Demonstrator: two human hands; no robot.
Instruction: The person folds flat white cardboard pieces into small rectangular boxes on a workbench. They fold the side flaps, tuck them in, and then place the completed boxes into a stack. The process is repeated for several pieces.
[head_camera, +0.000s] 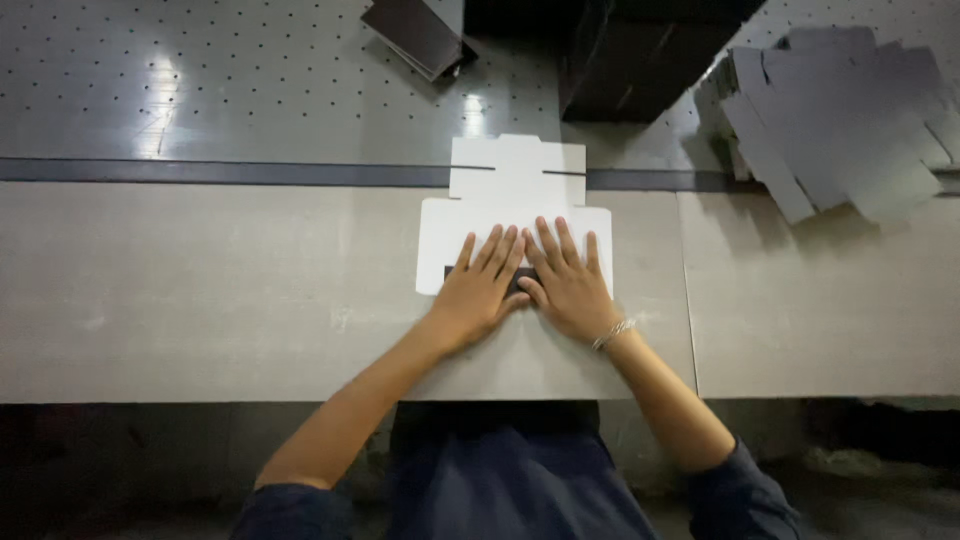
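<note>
Both hands (520, 285) flat on carton blank (515, 195)

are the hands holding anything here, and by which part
Nothing is gripped. The left hand and right hand press flat, palms down, on the near part of the flat white die-cut cardboard box blank lying on the grey table.

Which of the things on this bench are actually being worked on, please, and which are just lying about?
In hand:
- flat white cardboard blank, pressed down by left hand and right hand

Lying about:
- stack of grey flat blanks, far right
- dark box, behind
- dark folded pieces, top centre
- perforated table
</note>
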